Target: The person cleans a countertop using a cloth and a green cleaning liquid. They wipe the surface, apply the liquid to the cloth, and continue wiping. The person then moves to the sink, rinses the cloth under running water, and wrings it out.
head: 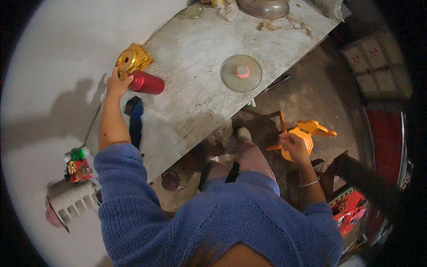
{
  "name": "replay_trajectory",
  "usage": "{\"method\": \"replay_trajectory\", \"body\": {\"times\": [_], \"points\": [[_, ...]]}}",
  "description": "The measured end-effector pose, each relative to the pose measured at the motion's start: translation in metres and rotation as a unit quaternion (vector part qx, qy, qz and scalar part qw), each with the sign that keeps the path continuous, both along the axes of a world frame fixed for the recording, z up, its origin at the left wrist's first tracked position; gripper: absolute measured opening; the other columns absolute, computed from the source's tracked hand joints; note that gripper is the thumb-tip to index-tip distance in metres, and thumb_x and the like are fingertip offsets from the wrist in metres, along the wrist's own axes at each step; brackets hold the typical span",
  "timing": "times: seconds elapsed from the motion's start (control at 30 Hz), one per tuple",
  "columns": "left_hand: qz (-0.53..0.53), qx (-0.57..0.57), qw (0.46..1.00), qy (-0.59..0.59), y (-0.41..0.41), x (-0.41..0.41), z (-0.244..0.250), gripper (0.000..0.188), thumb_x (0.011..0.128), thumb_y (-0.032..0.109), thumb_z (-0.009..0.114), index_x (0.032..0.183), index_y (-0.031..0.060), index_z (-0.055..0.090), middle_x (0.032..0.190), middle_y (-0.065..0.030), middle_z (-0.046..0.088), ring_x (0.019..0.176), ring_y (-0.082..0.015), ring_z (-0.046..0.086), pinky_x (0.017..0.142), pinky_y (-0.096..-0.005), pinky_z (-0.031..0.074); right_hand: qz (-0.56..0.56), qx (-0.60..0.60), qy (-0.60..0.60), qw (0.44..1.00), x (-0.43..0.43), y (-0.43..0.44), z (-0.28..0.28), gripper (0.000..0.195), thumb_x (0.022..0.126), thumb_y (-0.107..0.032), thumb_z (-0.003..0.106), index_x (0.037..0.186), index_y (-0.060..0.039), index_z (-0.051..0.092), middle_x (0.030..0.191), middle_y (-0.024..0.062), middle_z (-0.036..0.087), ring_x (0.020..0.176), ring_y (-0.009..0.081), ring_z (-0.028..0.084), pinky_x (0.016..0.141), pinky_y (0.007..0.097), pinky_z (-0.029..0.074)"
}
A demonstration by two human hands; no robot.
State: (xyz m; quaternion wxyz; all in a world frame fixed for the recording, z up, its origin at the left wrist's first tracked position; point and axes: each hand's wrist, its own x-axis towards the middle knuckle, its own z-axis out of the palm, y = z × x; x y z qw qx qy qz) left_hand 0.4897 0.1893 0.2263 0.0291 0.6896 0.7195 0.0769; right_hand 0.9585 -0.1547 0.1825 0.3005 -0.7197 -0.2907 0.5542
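My left hand (118,83) reaches over the far left part of a worn, whitish tabletop (193,70), its fingers around the top end of a shiny red bottle or canister (147,82). Right behind that hand is a crumpled gold foil package (138,58) with a round gold piece on its side. A dark blue strap-like item (136,123) lies nearer to me, beside my left forearm. My right hand (293,145) hangs in the air off the table's edge, above an orange plastic child's chair (305,135); its fingers are bent, and whether they hold anything is unclear.
A round glass lid (242,73) with a pinkish knob lies near the table's right edge. Farther back are a metal lid or bowl (265,7) and plastic bags. A white wall (66,66) borders the left side, with a slotted holder (75,200) on it. A dark wooden piece (367,177) stands at right.
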Motion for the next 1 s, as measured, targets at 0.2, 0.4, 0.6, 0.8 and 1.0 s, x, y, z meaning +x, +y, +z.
{"method": "replay_trajectory", "body": {"times": [0.2, 0.4, 0.6, 0.8, 1.0], "points": [[0.004, -0.014, 1.0, 0.015, -0.02, 0.044, -0.03, 0.036, 0.064, 0.024, 0.066, 0.094, 0.0134, 0.049, 0.094, -0.0166, 0.048, 0.088, -0.0329, 0.049, 0.077, -0.0385, 0.041, -0.068, -0.055, 0.005, 0.996, -0.015, -0.036, 0.001, 0.02, 0.076, -0.012, 0.056, 0.094, -0.0021, 0.056, 0.07, 0.0003, 0.054, 0.06, 0.0074, 0.049, 0.056, 0.0205, 0.041], [-0.019, 0.052, 0.985, -0.161, -0.056, 0.004, 0.016, 0.034, 0.062, 0.021, 0.067, 0.09, 0.0088, 0.053, 0.088, -0.0132, 0.054, 0.086, -0.0267, 0.051, 0.077, -0.0344, 0.04, -0.015, 0.025, 0.08, 0.996, -0.058, -0.003, 0.002, 0.027, 0.078, -0.017, 0.056, 0.1, -0.0029, 0.054, 0.079, 0.0017, 0.055, 0.066, 0.0082, 0.05, 0.058, 0.0216, 0.042], [-0.199, 0.215, 0.901, -0.32, -0.191, -0.026, 0.228, 0.029, 0.066, -0.003, 0.061, 0.092, 0.001, 0.049, 0.088, -0.0077, 0.05, 0.079, -0.0168, 0.05, 0.071, -0.0266, 0.043, 0.027, 0.194, 0.378, 0.905, -0.142, 0.073, 0.068, 0.063, 0.08, -0.036, 0.052, 0.13, -0.0095, 0.024, 0.124, 0.0128, 0.033, 0.109, 0.0234, 0.04, 0.086, 0.0364, 0.038], [-0.329, 0.213, 0.802, -0.451, -0.258, 0.008, 0.201, 0.03, 0.059, 0.003, 0.061, 0.086, 0.0043, 0.048, 0.079, -0.0087, 0.048, 0.076, -0.0181, 0.047, 0.069, -0.0287, 0.043, 0.075, 0.221, 0.601, 0.764, -0.189, 0.069, 0.131, 0.066, 0.078, -0.032, 0.052, 0.132, -0.0122, 0.019, 0.126, 0.0144, 0.033, 0.113, 0.026, 0.038, 0.093, 0.0377, 0.033], [-0.293, 0.358, 0.807, -0.368, -0.296, 0.011, 0.207, 0.032, 0.058, 0.01, 0.062, 0.087, 0.0069, 0.05, 0.074, -0.009, 0.049, 0.08, -0.0214, 0.048, 0.064, -0.0344, 0.043, 0.108, 0.315, 0.495, 0.802, -0.196, 0.045, 0.199, 0.074, 0.07, -0.02, 0.06, 0.13, -0.0088, 0.02, 0.119, 0.013, 0.04, 0.109, 0.0247, 0.041, 0.094, 0.0361, 0.032]]}}
